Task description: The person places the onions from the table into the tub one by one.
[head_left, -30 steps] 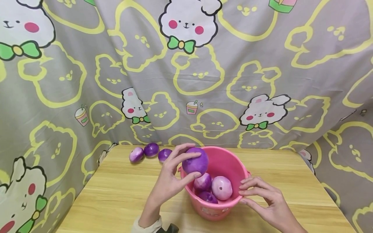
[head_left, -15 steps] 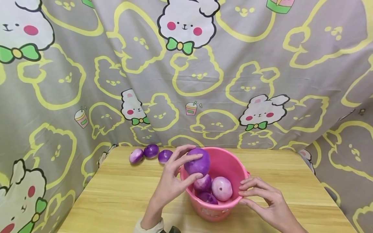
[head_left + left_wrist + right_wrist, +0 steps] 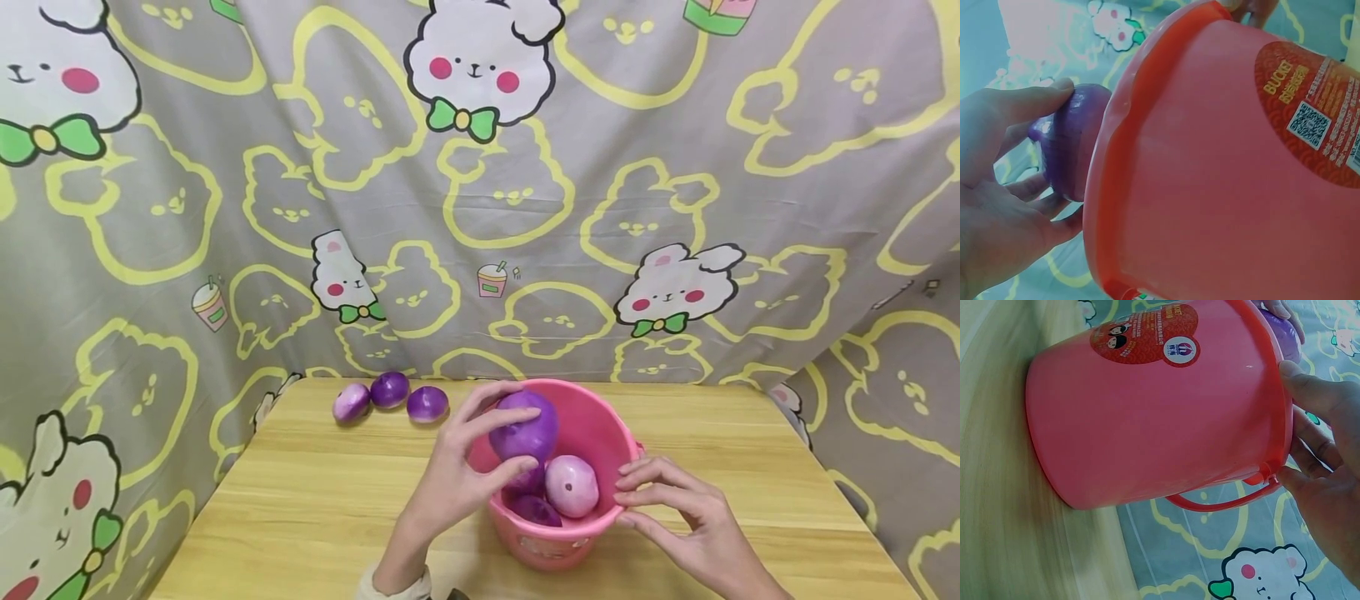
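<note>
Left hand (image 3: 457, 464) pinches one purple onion (image 3: 527, 425), smooth and rounded, thumb opposite fingers, at the mouth of one pink bucket (image 3: 596, 429), lower centre of frame. Right hand (image 3: 690, 510), lower right, pinches the bucket's rim. Bucket is glossy plastic, round, tapering to the base, upright on worktop (image 3: 300, 492); printed red label (image 3: 1291, 87), thin curved handle (image 3: 1222, 504) in right wrist view. Inside, three more onions visible: pale onion (image 3: 572, 486) with dark spot, dark onion (image 3: 535, 510) at front, half-hidden onion (image 3: 528, 480) below the held one. Left of centre, toward far edge, three loose onions (image 3: 390, 390), shiny, purple and whitish. Onions visible: seven. Worktop wood-grained, yellowish. Behind, creased grey cloth (image 3: 480, 217), cartoon-animal print.
</note>
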### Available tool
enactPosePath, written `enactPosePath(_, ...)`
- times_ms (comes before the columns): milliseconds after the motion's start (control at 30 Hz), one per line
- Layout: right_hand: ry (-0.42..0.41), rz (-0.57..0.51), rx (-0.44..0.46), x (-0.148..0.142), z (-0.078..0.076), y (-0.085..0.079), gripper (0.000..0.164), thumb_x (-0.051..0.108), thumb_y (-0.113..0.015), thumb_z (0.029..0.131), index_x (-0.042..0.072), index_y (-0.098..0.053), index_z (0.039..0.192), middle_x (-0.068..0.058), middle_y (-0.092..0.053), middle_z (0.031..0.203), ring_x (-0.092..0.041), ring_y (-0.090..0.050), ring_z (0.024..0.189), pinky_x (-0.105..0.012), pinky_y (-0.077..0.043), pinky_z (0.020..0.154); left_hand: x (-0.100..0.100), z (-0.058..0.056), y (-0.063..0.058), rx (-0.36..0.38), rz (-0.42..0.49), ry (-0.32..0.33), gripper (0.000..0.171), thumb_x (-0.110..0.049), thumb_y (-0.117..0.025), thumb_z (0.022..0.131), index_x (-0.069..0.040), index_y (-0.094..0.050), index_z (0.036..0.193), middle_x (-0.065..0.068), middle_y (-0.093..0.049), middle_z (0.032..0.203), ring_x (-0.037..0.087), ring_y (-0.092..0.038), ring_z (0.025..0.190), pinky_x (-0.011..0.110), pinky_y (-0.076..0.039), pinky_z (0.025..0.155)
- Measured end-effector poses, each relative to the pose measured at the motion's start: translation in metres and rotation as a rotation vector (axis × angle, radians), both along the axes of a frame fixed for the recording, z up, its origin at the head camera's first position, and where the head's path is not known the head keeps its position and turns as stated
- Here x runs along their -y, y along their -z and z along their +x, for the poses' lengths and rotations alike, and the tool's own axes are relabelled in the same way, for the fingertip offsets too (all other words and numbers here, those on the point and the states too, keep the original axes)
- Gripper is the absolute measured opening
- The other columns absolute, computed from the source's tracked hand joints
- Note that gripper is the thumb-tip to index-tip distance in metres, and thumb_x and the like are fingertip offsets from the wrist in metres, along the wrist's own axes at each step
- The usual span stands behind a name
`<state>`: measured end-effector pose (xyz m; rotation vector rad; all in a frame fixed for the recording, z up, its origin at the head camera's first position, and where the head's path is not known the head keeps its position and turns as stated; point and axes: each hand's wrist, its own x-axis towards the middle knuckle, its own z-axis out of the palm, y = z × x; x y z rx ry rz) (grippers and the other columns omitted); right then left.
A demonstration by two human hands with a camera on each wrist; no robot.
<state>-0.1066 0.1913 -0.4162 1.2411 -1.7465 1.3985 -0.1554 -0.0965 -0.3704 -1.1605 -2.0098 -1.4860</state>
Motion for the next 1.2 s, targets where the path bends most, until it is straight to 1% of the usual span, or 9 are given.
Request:
enactPosePath(233, 0.011, 0.005, 0.004, 0.000, 0.000, 0.000, 0.026, -0.006, -0.080, 0.083, 0.001, -0.076, 0.107, -0.015, -0.068, 0.109, -0.022, -0.062, 0.117, -0.025, -0.044, 0.109, -0.005, 0.000, 0.002, -0.013, 0.002, 0.042, 0.045, -0.011, -0.084, 0.086, -0.015, -0.070, 0.129, 0.006, -0.052, 0.147, 0.029, -0.051, 0.135, 0.043, -0.052, 0.104)
enactPosePath(567, 0.011, 0.004, 0.003, 0.000, 0.000, 0.000, 0.025, -0.005, -0.080, 0.084, 0.001, -0.076, 0.107, -0.015, -0.068, 0.109, -0.021, -0.062, 0.116, -0.024, -0.046, 0.107, -0.012, 0.001, 0.003, -0.016, -0.024, 0.056, 0.045, -0.012, -0.084, 0.086, -0.016, -0.070, 0.129, 0.005, -0.053, 0.146, 0.027, -0.051, 0.136, 0.042, -0.052, 0.104)
enactPosePath(700, 0.013, 0.006, 0.001, 0.001, 0.000, 0.000, 0.024, -0.005, -0.080, 0.084, 0.001, -0.076, 0.107, -0.014, -0.069, 0.109, -0.021, -0.062, 0.116, -0.024, -0.046, 0.107, -0.014, 0.001, 0.005, -0.009, -0.036, 0.049, 0.045, -0.014, -0.084, 0.086, -0.017, -0.070, 0.129, 0.004, -0.053, 0.147, 0.025, -0.051, 0.136, 0.041, -0.053, 0.103)
enactPosePath(767, 0.013, 0.006, 0.000, 0.001, -0.001, 0.000, 0.024, -0.005, -0.080, 0.084, 0.002, -0.076, 0.107, -0.014, -0.069, 0.109, -0.021, -0.062, 0.116, -0.024, -0.046, 0.107, -0.015, 0.000, 0.006, -0.011, -0.043, 0.046, 0.045, -0.014, -0.084, 0.086, -0.018, -0.070, 0.129, 0.006, -0.054, 0.146, 0.025, -0.052, 0.135, 0.041, -0.053, 0.102)
enactPosePath(900, 0.010, 0.005, -0.005, 0.001, -0.001, 0.001, 0.024, -0.005, -0.080, 0.084, 0.001, -0.076, 0.107, -0.014, -0.069, 0.109, -0.022, -0.062, 0.116, -0.024, -0.046, 0.107, -0.016, 0.001, 0.008, -0.017, -0.067, 0.039, 0.046, -0.015, -0.084, 0.086, -0.019, -0.070, 0.129, 0.004, -0.055, 0.147, 0.023, -0.052, 0.134, 0.039, -0.054, 0.100)
enactPosePath(1000, 0.008, 0.004, -0.007, 0.001, -0.001, 0.001, 0.024, -0.004, -0.080, 0.084, 0.001, -0.076, 0.107, -0.014, -0.069, 0.109, -0.022, -0.062, 0.116, -0.024, -0.046, 0.107, -0.017, 0.002, 0.008, 0.001, -0.088, 0.049, 0.046, -0.016, -0.084, 0.087, -0.020, -0.069, 0.131, 0.000, -0.054, 0.148, 0.022, -0.051, 0.135, 0.037, -0.055, 0.099)
enactPosePath(1200, 0.009, 0.005, 0.000, 0.000, -0.001, 0.001, 0.024, -0.004, -0.080, 0.084, 0.001, -0.076, 0.107, -0.015, -0.068, 0.109, -0.021, -0.062, 0.116, -0.024, -0.046, 0.107, -0.021, 0.003, 0.009, 0.008, -0.111, 0.083, 0.047, -0.014, -0.083, 0.087, -0.018, -0.068, 0.131, 0.002, -0.053, 0.149, 0.021, -0.053, 0.134, 0.033, -0.056, 0.097)
